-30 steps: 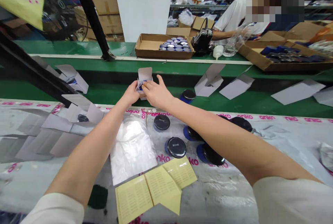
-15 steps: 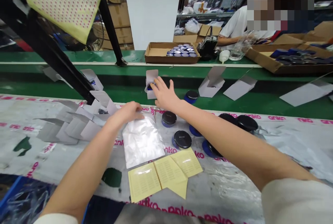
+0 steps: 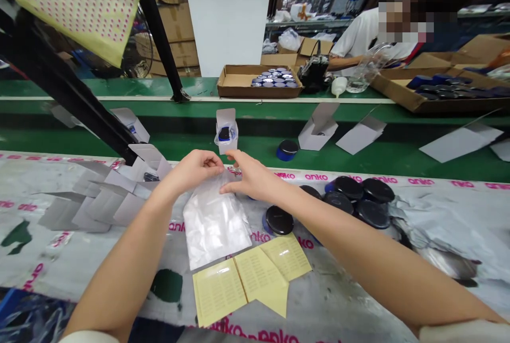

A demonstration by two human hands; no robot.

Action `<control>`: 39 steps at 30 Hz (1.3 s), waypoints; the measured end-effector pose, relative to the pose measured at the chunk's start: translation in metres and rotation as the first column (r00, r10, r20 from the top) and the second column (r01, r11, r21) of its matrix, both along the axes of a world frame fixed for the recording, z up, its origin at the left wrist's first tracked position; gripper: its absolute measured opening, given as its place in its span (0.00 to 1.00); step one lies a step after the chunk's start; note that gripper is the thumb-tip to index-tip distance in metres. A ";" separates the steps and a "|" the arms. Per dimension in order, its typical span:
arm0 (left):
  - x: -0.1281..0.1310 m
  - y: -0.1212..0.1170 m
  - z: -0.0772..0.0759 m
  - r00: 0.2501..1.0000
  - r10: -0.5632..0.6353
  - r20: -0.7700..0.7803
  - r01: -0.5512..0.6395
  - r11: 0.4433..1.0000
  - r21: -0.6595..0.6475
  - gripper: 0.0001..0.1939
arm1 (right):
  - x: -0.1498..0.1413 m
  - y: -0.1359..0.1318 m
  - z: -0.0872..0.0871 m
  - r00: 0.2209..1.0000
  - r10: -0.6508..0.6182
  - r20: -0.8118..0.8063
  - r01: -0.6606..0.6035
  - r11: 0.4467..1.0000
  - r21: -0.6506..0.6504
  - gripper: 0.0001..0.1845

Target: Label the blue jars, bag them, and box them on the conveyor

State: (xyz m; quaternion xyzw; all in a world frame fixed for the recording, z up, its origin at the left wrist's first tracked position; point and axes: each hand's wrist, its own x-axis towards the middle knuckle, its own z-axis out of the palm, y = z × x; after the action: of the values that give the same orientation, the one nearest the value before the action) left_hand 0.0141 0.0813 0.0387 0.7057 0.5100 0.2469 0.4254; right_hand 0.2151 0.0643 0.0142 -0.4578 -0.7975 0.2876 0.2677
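A stack of clear plastic bags lies on the covered table in front of me. At its upper edge my left hand pinches the plastic bag film between thumb and fingers. My right hand hovers over the same edge from the right, thumb and fingers apart. Just beyond both hands stands an open white box with a blue-and-black round item in clear plastic inside it. A black-lidded blue round container sits right of the bags. Yellow printed sticker sheets lie nearer to me.
Several open white boxes cluster at left; more stand on the green conveyor. Further round containers group at right. A cardboard tray of round items is beyond. A person in white works opposite.
My right hand has drawn back from the white box to the plastic bags, uncovering the item in the box. My left hand stays at the bags' upper edge, fingers now pinched.
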 end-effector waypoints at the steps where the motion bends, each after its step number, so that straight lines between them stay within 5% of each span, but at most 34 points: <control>1: 0.001 0.001 0.002 1.000 0.025 -0.014 -0.025 1.000 0.000 0.07 | -0.001 0.002 0.000 1.000 -0.011 -0.016 0.012 1.000 0.010 0.35; 6: 0.000 0.002 0.014 0.989 0.065 -0.130 -0.061 0.997 0.036 0.05 | -0.001 0.012 0.006 0.992 -0.079 -0.096 0.094 0.982 0.161 0.18; 10: -0.001 -0.003 0.024 0.990 0.139 0.019 -0.140 0.985 0.102 0.08 | 0.000 0.005 0.013 0.961 -0.164 -0.221 0.246 0.871 0.426 0.07; 12: 0.002 -0.007 0.024 0.971 0.180 0.155 -0.198 0.974 0.108 0.11 | -0.001 0.000 0.017 0.942 -0.198 -0.270 0.278 0.913 0.300 0.12; 15: 0.010 -0.013 0.015 0.943 0.196 0.270 -0.230 0.968 0.100 0.14 | -0.002 -0.003 0.022 0.913 -0.159 -0.377 0.115 0.984 -0.137 0.19; 18: 0.016 -0.017 0.000 0.943 0.186 0.276 -0.220 0.971 0.097 0.16 | -0.003 0.001 0.022 0.838 -0.168 -0.519 -0.068 0.912 -0.405 0.19; 21: 0.018 -0.017 -0.012 0.917 0.196 0.346 -0.215 0.976 0.018 0.16 | -0.003 0.006 0.019 0.816 -0.181 -0.549 -0.097 0.893 -0.439 0.17; 26: 0.018 -0.012 -0.015 0.697 0.375 0.611 -0.312 0.926 -0.212 0.21 | 0.015 0.004 0.021 0.886 -0.047 -0.461 -0.070 0.970 -0.234 0.14; 30: 0.016 -0.009 -0.012 0.538 0.457 0.709 -0.483 0.856 -0.186 0.20 | 0.045 -0.004 0.016 0.967 -0.017 -0.252 -0.025 0.987 -0.160 0.15; 33: 0.013 -0.007 -0.011 0.550 0.433 0.714 -0.603 0.798 -0.019 0.17 | 0.061 -0.009 -0.002 0.996 -0.015 0.085 0.020 0.998 -0.067 0.36; 35: 0.014 -0.007 -0.013 0.591 0.411 0.694 -0.638 0.765 0.090 0.15 | 0.064 -0.012 -0.015 0.979 0.001 0.205 0.013 0.997 -0.070 0.38; 39: 0.025 -0.012 -0.013 0.656 0.390 0.647 -0.668 0.698 0.257 0.10 | 0.066 -0.019 -0.014 0.998 -0.012 0.061 0.020 0.991 -0.131 0.31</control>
State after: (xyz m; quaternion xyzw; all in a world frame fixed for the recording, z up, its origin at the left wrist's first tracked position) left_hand 0.0395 0.0695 0.0256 0.4984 0.4784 0.6705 0.2706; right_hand 0.2814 0.0457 -0.0001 -0.4893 -0.7809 0.3236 0.2149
